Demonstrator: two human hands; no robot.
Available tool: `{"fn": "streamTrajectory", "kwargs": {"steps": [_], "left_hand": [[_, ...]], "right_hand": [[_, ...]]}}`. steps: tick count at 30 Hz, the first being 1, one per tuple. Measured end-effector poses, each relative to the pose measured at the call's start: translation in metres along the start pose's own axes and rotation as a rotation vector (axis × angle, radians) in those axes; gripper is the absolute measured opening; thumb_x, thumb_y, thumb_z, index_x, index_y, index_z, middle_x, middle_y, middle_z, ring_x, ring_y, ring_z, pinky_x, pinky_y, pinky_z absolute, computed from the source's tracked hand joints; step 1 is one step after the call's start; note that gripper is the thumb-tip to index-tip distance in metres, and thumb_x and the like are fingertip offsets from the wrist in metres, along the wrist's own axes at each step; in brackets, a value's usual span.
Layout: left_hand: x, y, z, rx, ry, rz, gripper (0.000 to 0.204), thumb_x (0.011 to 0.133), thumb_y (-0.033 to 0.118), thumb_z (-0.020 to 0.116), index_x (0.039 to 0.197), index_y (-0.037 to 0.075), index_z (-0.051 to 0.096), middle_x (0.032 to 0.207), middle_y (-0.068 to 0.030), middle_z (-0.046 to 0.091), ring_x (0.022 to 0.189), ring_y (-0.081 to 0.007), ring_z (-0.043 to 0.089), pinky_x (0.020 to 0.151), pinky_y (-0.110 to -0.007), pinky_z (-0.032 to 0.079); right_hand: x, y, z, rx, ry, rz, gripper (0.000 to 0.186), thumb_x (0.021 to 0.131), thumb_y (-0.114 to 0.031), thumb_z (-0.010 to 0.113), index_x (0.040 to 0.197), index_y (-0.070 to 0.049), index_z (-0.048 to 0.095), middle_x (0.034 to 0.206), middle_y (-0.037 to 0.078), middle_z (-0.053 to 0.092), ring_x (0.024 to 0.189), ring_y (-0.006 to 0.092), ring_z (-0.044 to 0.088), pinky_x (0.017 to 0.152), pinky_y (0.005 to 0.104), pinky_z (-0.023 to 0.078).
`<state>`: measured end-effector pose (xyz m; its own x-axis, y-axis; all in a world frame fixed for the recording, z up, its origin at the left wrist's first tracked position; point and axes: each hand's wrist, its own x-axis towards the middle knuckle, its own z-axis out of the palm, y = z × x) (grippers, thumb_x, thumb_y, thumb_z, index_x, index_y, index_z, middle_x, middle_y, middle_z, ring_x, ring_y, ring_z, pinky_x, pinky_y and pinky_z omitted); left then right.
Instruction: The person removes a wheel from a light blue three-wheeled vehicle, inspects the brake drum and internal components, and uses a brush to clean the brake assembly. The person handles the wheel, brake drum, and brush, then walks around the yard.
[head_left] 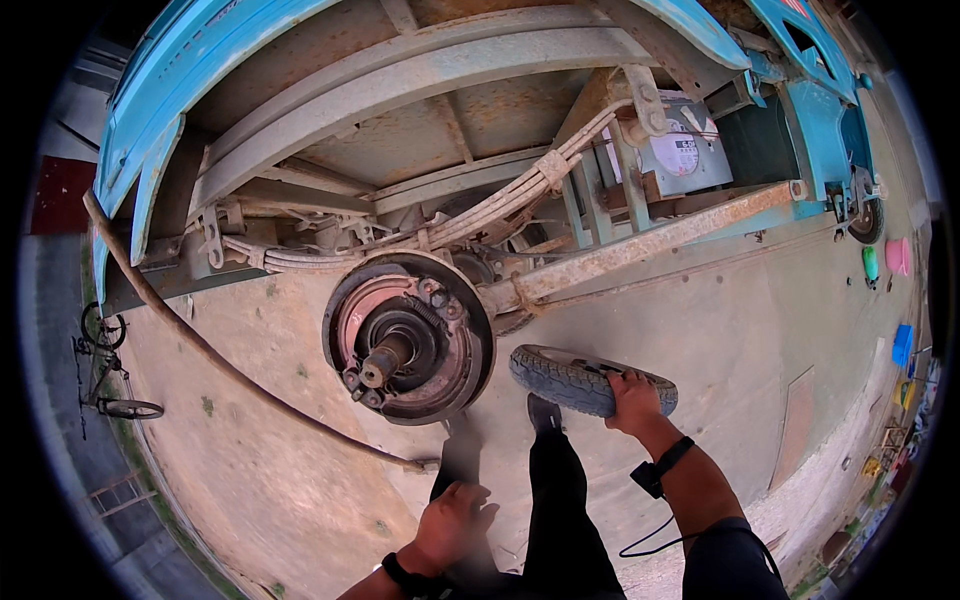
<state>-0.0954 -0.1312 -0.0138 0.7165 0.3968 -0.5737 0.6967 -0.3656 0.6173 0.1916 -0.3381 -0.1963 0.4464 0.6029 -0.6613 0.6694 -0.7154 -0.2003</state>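
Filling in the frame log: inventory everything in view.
Metal vehicle body: 1, blue, top
Round brake assembly: 1, rusty brown, centre
Curved leaf spring: 1, grey, above brake
Straight metal bar: 1, rusty, right of brake
Long bent pole: 1, brown, left
Treaded rubber tyre: 1, black, centre right
Boxy case: 1, grey, upper right
Bicycle: 1, dark, far left
Rounded container: 1, pink, far right
Small items: several, mixed, right edge
Trousered legs: 2, black, lower centre
Left hand: 1, bare, bottom centre
Right hand: 1, bare, grip on tyre

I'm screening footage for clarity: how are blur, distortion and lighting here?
Head view: fisheye curvature inside a black rim; head view: hazy blur over left trouser leg, around left hand; head view: tyre and brake assembly fairly sharp, light soft, vehicle underside shaded.
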Motion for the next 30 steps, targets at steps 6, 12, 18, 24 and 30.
{"fn": "streamTrajectory", "kwargs": {"steps": [6, 12, 18, 24, 30], "left_hand": [[0.006, 0.011, 0.010, -0.048, -0.019, -0.041, 0.023, 0.084, 0.019, 0.076, 0.100, 0.009, 0.063, 0.088, -0.0086, 0.065, 0.072, -0.0269, 0.068, 0.063, -0.039, 0.056], [0.009, 0.013, 0.014, -0.040, -0.069, -0.079, 0.026, 0.083, 0.019, 0.077, 0.102, 0.008, 0.064, 0.090, -0.0108, 0.068, 0.073, -0.0293, 0.069, 0.067, -0.040, 0.057], [0.009, 0.008, 0.026, -0.014, -0.030, -0.054, 0.024, 0.082, 0.015, 0.078, 0.097, 0.008, 0.061, 0.088, -0.0082, 0.068, 0.070, -0.0263, 0.069, 0.062, -0.038, 0.055], [0.007, 0.000, 0.036, 0.006, -0.045, -0.076, 0.026, 0.081, 0.016, 0.078, 0.099, 0.008, 0.061, 0.088, -0.0094, 0.068, 0.070, -0.0274, 0.069, 0.062, -0.041, 0.055], [0.003, -0.005, 0.043, -0.008, -0.069, -0.116, 0.025, 0.083, 0.016, 0.078, 0.100, 0.003, 0.064, 0.089, -0.0127, 0.067, 0.074, -0.0280, 0.068, 0.067, -0.039, 0.055]], "right_hand": [[0.036, 0.004, -0.035, -0.096, -0.088, -0.056, 0.087, 0.057, -0.027, 0.088, 0.136, -0.018, 0.052, 0.125, 0.014, 0.058, 0.121, 0.0336, 0.056, 0.102, 0.0480, 0.046], [0.070, -0.002, -0.037, -0.189, -0.069, -0.119, 0.086, 0.062, -0.024, 0.087, 0.139, -0.020, 0.050, 0.129, 0.011, 0.056, 0.129, 0.0321, 0.051, 0.113, 0.0497, 0.037], [0.092, -0.009, -0.045, -0.134, 0.133, -0.079, 0.057, 0.085, -0.013, 0.065, 0.140, -0.021, 0.053, 0.134, 0.009, 0.051, 0.131, 0.0303, 0.046, 0.117, 0.0610, 0.026], [0.119, -0.015, -0.072, -0.087, 0.137, 0.075, 0.059, 0.090, -0.012, 0.059, 0.147, -0.022, 0.047, 0.148, 0.008, 0.041, 0.144, 0.0297, 0.033, 0.118, 0.0666, 0.020], [0.135, -0.025, -0.061, -0.054, 0.295, 0.050, 0.060, 0.091, -0.012, 0.056, 0.149, -0.022, 0.045, 0.149, 0.008, 0.041, 0.147, 0.0311, 0.030, 0.117, 0.0665, 0.019]]}}
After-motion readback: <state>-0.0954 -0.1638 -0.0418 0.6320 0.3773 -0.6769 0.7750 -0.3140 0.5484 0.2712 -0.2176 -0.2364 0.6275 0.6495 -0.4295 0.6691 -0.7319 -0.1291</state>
